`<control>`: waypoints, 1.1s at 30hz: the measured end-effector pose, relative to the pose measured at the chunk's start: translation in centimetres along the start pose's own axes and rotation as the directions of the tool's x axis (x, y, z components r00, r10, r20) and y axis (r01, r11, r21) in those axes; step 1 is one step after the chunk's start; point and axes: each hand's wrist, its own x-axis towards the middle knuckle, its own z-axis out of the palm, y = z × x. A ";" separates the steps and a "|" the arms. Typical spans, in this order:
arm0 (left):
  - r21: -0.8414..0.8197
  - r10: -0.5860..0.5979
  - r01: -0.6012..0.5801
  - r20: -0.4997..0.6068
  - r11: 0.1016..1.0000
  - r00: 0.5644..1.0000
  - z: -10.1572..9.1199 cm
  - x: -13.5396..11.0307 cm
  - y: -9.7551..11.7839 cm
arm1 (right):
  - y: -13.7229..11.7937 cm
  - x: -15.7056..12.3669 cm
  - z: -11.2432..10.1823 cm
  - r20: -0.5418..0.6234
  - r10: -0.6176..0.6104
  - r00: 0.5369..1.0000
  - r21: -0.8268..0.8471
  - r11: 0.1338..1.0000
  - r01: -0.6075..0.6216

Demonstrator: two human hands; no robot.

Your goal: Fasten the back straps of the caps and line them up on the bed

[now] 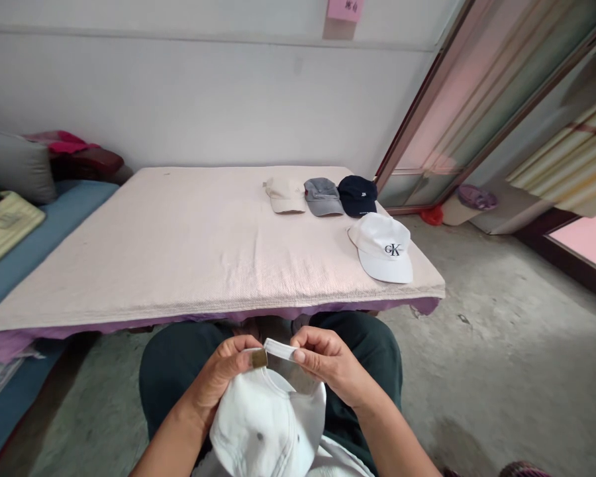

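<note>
A white cap (265, 424) rests on my lap, its back facing away from me. My left hand (226, 377) pinches the brass buckle (259, 358) of the cap's back strap. My right hand (328, 364) pinches the white strap (279, 348) just right of the buckle. Both hands are closed on the strap, close together over my dark trousers. On the low table ahead lie a white cap with a black logo (383, 248), a beige cap (285, 194), a grey cap (322, 197) and a navy cap (357, 195).
A low table with a pale pink cloth (179, 245) stands in front of my knees. A blue mattress (34, 232) with cushions lies at left. Bare concrete floor (501, 344) stretches right, toward glass sliding doors (477, 99).
</note>
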 end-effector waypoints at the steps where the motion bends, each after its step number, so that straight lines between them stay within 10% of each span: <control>1: 0.002 -0.001 0.001 -0.001 1.000 1.000 0.0 0.0 0.0 | 0.0 0.0 0.0 0.007 0.004 1.000 0.002 1.000 -0.004; 33: 0.030 -0.002 0.003 -0.035 1.000 0.999 -0.4 0.4 0.2 | -0.2 0.8 -0.3 0.014 -0.010 1.000 -0.286 0.958 0.013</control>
